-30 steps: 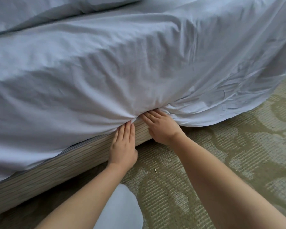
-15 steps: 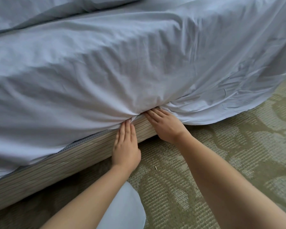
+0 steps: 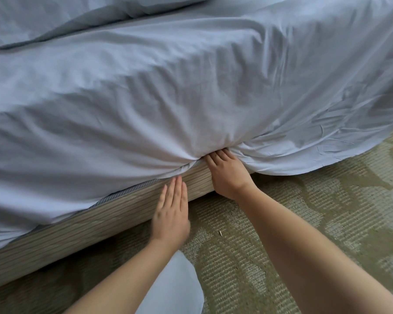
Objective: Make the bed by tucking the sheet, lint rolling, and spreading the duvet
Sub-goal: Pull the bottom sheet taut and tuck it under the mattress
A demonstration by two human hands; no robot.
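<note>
Flat-fingered, right hand (image 3: pixel 227 175) presses sheet (image 3: pixel 145 109) under; left hand (image 3: pixel 171 214) flat against bed base (image 3: pixel 82 225).

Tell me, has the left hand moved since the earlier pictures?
Yes. The left hand has drawn back from the sheet, down the striped bed base.

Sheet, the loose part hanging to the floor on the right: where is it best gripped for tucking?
Take the sheet by its hanging hem beside the right hand, coming from below at the floor side; there it droops free of the bed base.
</note>
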